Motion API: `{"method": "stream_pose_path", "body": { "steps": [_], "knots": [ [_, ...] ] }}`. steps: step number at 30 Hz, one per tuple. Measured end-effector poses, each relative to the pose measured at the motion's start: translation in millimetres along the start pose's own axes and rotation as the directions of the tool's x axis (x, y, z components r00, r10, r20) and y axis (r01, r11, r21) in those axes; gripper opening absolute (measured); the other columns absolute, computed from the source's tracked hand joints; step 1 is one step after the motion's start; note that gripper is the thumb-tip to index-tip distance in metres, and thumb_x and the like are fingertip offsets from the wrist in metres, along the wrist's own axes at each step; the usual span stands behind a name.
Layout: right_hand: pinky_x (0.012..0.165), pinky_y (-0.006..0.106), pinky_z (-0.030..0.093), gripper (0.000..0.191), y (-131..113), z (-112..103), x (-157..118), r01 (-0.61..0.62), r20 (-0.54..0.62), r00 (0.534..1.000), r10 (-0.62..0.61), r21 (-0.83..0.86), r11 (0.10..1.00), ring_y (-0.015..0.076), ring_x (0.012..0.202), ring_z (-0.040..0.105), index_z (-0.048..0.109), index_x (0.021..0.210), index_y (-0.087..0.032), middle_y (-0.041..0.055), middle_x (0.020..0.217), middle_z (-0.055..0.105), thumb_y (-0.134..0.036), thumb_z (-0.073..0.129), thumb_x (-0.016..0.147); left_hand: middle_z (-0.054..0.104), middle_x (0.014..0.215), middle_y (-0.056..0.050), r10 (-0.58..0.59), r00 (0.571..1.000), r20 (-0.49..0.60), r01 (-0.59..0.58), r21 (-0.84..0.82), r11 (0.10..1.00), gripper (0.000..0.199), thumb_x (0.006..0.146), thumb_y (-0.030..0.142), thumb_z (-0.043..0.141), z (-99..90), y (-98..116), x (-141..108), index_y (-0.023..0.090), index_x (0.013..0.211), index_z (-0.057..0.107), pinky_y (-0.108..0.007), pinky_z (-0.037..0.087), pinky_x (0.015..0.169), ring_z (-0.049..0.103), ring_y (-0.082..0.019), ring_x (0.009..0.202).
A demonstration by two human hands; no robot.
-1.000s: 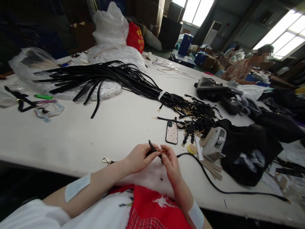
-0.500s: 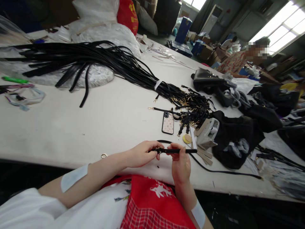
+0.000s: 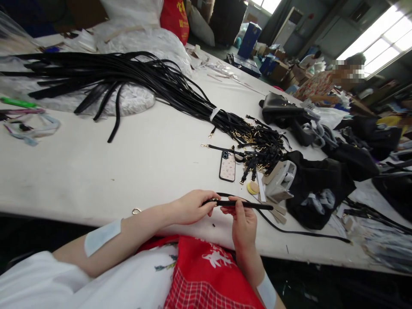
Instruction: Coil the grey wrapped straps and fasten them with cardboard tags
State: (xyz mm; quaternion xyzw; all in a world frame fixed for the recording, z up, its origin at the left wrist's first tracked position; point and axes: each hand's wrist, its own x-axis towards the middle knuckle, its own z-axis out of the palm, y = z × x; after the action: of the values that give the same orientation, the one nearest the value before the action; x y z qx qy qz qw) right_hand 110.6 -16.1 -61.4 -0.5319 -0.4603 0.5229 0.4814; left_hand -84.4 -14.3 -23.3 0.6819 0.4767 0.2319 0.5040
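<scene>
A thin black strap (image 3: 257, 206) with a gold buckle lies between my two hands, just above the front edge of the table. My left hand (image 3: 193, 208) is closed on the strap by the buckle, fingers pinching it. My right hand (image 3: 243, 221) grips the same strap a little to the right, thumb on top, and the strap's end sticks out past the fingers. A long black strap length (image 3: 305, 233) trails behind the hands and off to the right along the tabletop. Beside my left forearm a gold hook (image 3: 136, 211) shows, the rest hidden by the arm.
A bundle of black straps (image 3: 180, 92) with gold hardware crosses the white table (image 3: 154, 159). A phone (image 3: 227, 166), a yellow tape roll (image 3: 252, 187), a white dispenser (image 3: 280, 182) and black bags (image 3: 318, 184) stand beyond my hands. Another person (image 3: 317, 83) is at the back right.
The strap's end reaches slightly farther right past my right hand, whose thumb has shifted left along it. My left hand stays at the buckle.
</scene>
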Motion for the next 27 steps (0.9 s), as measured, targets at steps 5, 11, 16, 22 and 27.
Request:
{"method": "stream_pose_path", "body": {
  "steps": [5, 11, 16, 22, 27],
  "knots": [
    [0.061, 0.033, 0.055, 0.036, 1.3, 1.8, 1.9, -0.009, -0.009, 1.0, 0.009, 0.026, 1.0, 0.0209, 0.062, 0.07, 0.067, 0.097, -0.015, 0.006, 0.069, 0.073, -0.048, 0.059, 0.088, 0.068, 0.088, -0.002, 0.06, 0.998, 0.016, -0.059, -0.017, 0.998, 0.032, 0.091, 0.026, 0.042, -2.9, -1.4, 0.0, 0.021, 0.117, 0.06, -0.028, 0.046, 0.075, 0.06, -0.018, 0.079],
    [0.06, 0.032, 0.055, 0.033, 2.4, 0.4, 4.5, -0.009, -0.002, 1.0, 0.009, 0.085, 0.996, 0.0198, 0.06, 0.07, 0.066, 0.096, -0.016, 0.0044, 0.069, 0.073, -0.048, 0.059, 0.089, 0.069, 0.089, -0.002, 0.054, 0.997, 0.049, -0.051, -0.063, 0.997, 0.037, 0.085, 0.021, 0.046, -5.4, -1.9, 1.8, 0.02, 0.12, 0.059, -0.026, 0.046, 0.069, 0.06, -0.016, 0.075],
    [0.06, 0.031, 0.054, 0.031, 3.0, 0.6, 5.4, -0.008, 0.011, 1.0, 0.007, 0.139, 0.99, 0.0187, 0.059, 0.069, 0.066, 0.095, -0.017, 0.0033, 0.068, 0.072, -0.046, 0.059, 0.09, 0.07, 0.088, -0.001, 0.059, 0.997, 0.051, -0.054, -0.082, 0.995, 0.037, 0.085, 0.019, 0.045, -5.1, -3.1, 4.5, 0.019, 0.119, 0.06, -0.025, 0.047, 0.072, 0.061, -0.016, 0.077],
    [0.059, 0.03, 0.054, 0.029, 3.8, 0.0, 5.2, -0.008, 0.011, 1.0, 0.007, 0.15, 0.989, 0.0182, 0.059, 0.069, 0.066, 0.094, -0.017, 0.0035, 0.07, 0.072, -0.045, 0.059, 0.09, 0.072, 0.082, 0.0, -0.023, 0.999, 0.031, 0.026, -0.098, 0.995, 0.035, 0.086, 0.023, 0.045, -0.7, -6.4, 9.8, 0.019, 0.116, 0.063, -0.023, 0.046, 0.065, 0.06, -0.015, 0.07],
    [0.061, 0.031, 0.055, 0.028, 4.4, -1.3, 4.5, -0.001, 0.024, 1.0, -0.003, 0.167, 0.986, 0.0187, 0.06, 0.07, 0.066, 0.094, -0.017, 0.0034, 0.069, 0.072, -0.044, 0.059, 0.091, 0.072, 0.08, -0.001, -0.047, 0.999, 0.013, 0.048, -0.112, 0.993, 0.036, 0.083, 0.021, 0.047, 1.4, -5.6, 10.9, 0.018, 0.115, 0.062, -0.024, 0.047, 0.067, 0.062, -0.015, 0.071]
  ]
}}
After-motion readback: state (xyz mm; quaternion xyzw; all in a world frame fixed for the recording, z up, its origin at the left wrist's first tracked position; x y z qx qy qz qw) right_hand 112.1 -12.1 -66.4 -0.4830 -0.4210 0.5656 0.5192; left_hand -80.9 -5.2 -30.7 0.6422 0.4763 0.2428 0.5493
